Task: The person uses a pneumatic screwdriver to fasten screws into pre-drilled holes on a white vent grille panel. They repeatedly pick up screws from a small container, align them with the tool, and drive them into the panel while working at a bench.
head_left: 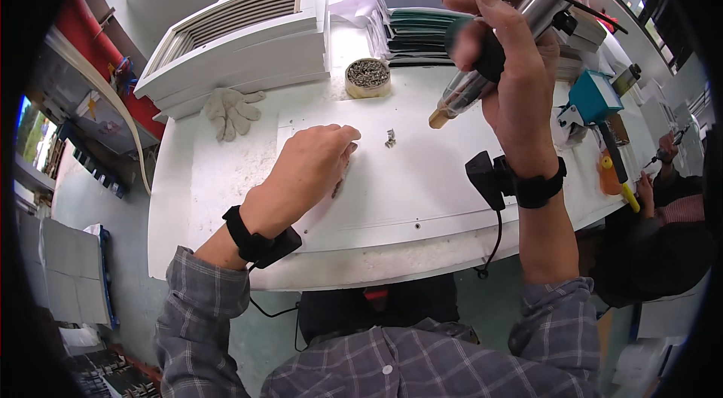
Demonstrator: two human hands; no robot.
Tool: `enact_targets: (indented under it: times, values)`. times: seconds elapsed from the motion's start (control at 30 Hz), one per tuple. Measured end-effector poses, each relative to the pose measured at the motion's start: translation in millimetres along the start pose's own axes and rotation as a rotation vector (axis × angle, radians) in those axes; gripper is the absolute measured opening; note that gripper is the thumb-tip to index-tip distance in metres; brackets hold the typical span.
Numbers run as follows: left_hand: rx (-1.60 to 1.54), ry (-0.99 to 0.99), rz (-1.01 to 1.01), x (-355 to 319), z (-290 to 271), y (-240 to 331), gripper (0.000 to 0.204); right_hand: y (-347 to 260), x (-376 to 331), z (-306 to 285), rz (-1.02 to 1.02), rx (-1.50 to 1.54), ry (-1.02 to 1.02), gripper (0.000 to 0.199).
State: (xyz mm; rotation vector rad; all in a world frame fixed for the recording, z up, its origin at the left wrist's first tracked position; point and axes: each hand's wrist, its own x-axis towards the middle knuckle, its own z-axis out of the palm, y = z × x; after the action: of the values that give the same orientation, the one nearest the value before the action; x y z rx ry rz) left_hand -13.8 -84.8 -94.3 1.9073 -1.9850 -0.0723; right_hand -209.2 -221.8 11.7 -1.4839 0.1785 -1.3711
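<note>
Your right hand point(520, 74) was up on the right, its fingers wrapped round the black grip of a driver-like tool point(465, 91), whose tip point(438, 119) slanted down to the near left and seemed apart from the white panel point(444, 187) below. The step in hand looked like readying that tool — small metal pieces point(391, 139) lay loose on the panel between your hands, just right of the fingers of your left hand point(301, 164) and left of the tip. Those left fingers were curled nearly together; whether they pinched anything, I could not tell. The next move seemed to call for a steady left hand and a controlled tip, clear of the loose pieces — a round tub point(370, 91) of similar ones sat beyond them on the counter point(172, 202)
</note>
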Motion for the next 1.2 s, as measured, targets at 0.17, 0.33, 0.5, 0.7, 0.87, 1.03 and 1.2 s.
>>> enact_targets:
  times: [0.17, 0.33, 0.5, 0.7, 0.87, 1.03, 1.2]
  values:
    - [0.028, 0.053, -0.201, -32, -2, 22, 0.029, 17, -15, -27, 0.142, 0.188, 0.085, 0.025]
    - [0.087, 0.093, -0.268, -44, 11, 39, 0.024, 35, -20, -40, 0.237, 0.318, 0.126, 0.028]
    - [0.126, 0.164, -0.267, -45, 20, 41, 0.016, 42, -22, -49, 0.320, 0.443, 0.176, 0.025]
    - [0.125, 0.234, -0.239, -47, 25, 42, 0.016, 54, -27, -51, 0.420, 0.585, 0.257, 0.028]
    - [-0.535, 0.098, -0.503, -53, 8, 63, 0.010, 55, -36, -49, 0.479, 0.697, 0.323, 0.026]
    - [-1.197, 0.010, -0.679, -71, -2, 80, 0.015, 48, -46, -36, 0.526, 0.798, 0.329, 0.023]
    - [-1.480, -0.013, -0.647, -85, -7, 89, 0.018, 47, -53, -28, 0.601, 0.915, 0.329, 0.019]
